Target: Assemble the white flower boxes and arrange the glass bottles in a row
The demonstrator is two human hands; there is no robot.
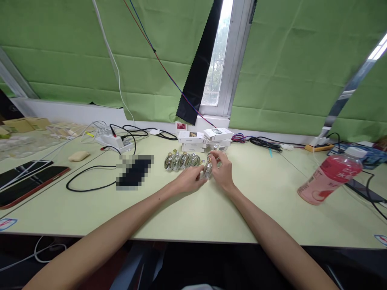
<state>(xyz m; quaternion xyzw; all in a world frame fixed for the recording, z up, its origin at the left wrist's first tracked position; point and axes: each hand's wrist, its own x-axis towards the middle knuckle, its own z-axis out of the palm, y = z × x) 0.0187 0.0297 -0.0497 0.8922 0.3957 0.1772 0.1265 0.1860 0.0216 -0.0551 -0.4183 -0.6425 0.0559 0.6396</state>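
Note:
Between my hands, a small clear glass bottle, like a perfume bottle (207,170), stands on the table with a gold-coloured neck. My right hand (223,168) pinches it near the top with thumb and fingers. My left hand (190,179) has its fingers closed at the lower left side of this bottle; the exact contact is partly hidden. Left of it, several similar glass bottles (180,161) stand in a tight row, the nearest end partly covered by my left hand. Just behind are small white boxes (191,137) with pictures on them, stacked in two piles.
A pink drink bottle (331,175) stands on the right. On the left lie two phones (36,183), a blurred-out dark device (134,172), a beige case (79,156) and a white power strip (113,139). Black cables (266,143) run along the wall at the back.

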